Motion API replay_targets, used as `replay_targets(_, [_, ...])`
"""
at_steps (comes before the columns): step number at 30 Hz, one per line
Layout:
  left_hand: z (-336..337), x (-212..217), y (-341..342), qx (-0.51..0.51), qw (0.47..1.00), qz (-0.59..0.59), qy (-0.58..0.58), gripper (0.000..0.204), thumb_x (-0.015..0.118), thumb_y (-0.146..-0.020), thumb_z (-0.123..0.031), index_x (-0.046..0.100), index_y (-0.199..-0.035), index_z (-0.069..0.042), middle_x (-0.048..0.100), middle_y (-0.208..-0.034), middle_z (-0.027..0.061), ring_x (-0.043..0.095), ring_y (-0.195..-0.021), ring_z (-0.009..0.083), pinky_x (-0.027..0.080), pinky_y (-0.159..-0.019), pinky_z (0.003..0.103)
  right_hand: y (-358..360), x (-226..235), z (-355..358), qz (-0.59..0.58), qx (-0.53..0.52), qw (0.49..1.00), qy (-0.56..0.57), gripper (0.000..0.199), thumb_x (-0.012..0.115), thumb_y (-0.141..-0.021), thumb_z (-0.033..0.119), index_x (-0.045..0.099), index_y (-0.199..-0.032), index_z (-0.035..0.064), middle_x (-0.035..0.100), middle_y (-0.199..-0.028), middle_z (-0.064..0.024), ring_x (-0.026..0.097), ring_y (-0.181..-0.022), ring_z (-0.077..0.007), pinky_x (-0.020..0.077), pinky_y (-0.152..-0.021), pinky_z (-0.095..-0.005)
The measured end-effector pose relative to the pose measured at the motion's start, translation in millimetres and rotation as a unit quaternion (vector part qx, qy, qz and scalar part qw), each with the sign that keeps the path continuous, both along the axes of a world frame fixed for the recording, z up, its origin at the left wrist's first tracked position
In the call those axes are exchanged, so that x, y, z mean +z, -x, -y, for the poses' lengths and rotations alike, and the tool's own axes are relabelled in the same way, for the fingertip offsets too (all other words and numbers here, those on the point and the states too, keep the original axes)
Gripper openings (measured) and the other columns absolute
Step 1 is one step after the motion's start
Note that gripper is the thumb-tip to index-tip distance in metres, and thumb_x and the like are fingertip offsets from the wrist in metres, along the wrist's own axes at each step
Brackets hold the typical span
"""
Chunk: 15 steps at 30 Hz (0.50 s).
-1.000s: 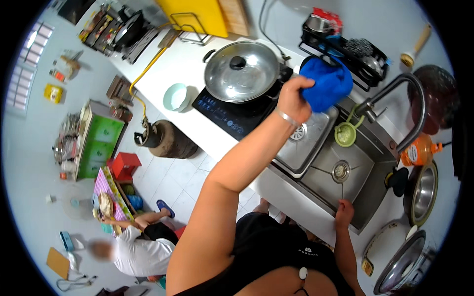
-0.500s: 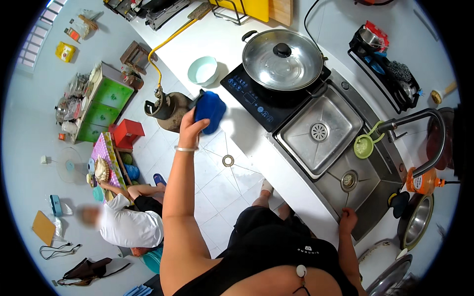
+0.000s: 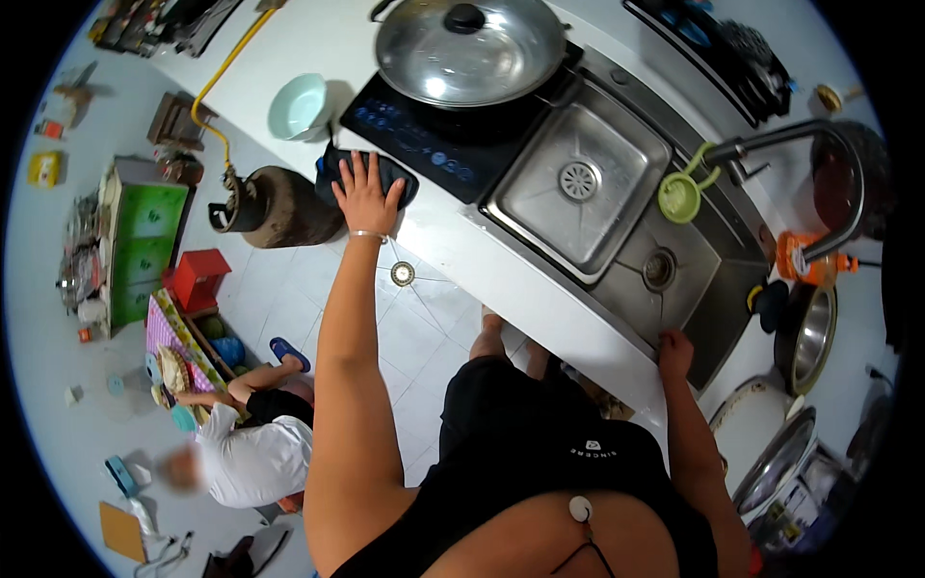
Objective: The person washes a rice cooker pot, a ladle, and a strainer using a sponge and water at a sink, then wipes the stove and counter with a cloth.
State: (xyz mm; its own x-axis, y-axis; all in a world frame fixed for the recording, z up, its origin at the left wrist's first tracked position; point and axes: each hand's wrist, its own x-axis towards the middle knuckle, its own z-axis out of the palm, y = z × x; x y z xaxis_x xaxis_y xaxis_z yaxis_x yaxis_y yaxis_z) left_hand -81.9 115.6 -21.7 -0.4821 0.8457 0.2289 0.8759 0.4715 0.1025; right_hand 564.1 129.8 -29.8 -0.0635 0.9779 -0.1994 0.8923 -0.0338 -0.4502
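My left hand (image 3: 366, 193) lies palm down with fingers spread on a dark blue cloth (image 3: 402, 180), pressing it onto the white counter (image 3: 453, 241) just left of the black induction cooktop (image 3: 424, 135). A steel pan with a lid (image 3: 467, 48) stands on the cooktop. My right hand (image 3: 674, 349) rests on the counter's front edge, at the near corner of the steel sink (image 3: 578, 188), holding nothing.
A pale green bowl (image 3: 299, 104) sits on the counter beyond the cloth. A green strainer (image 3: 679, 196) hangs at the faucet (image 3: 800, 140). A gas cylinder (image 3: 275, 204) stands on the tiled floor. A person (image 3: 241, 453) sits low at left.
My left hand carried the blue cloth from above the sink leftward, past the cooktop, and now presses it flat on the counter. My right hand stayed on the counter edge.
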Motion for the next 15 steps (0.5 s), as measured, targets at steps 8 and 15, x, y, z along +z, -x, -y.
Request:
replay_targets(8, [38, 27, -228, -0.211, 0.969, 0.097, 0.082, 0.091, 0.055, -0.078, -0.060, 0.028, -0.145, -0.004, 0.015, -0.154, 0.0209, 0.010, -0.141, 0.0436, 0.008, -0.107, 0.064, 11, 11, 6, 0.018, -0.040, 0.999, -0.008, 0.016, 0.056, -0.080, 0.011, 0.069, -0.088, 0.0065, 0.066, -0.085, -0.0165, 0.064, -0.080, -0.0348, 0.0502, -0.073, -0.0414])
replay_targets(15, [60, 49, -382, -0.405, 0.871, 0.254, 0.116, 0.093, 0.060, -0.077, -0.056, 0.026, -0.145, -0.003, 0.011, -0.152, 0.0275, 0.009, -0.140, 0.0468, 0.007, -0.105, 0.067, 8, 6, 13, 0.011, -0.042, 0.989, -0.139, 0.025, 0.056, -0.076, 0.002, 0.065, -0.099, 0.0062, 0.065, -0.099, -0.0148, 0.061, -0.088, -0.0347, 0.0487, -0.078, -0.0416])
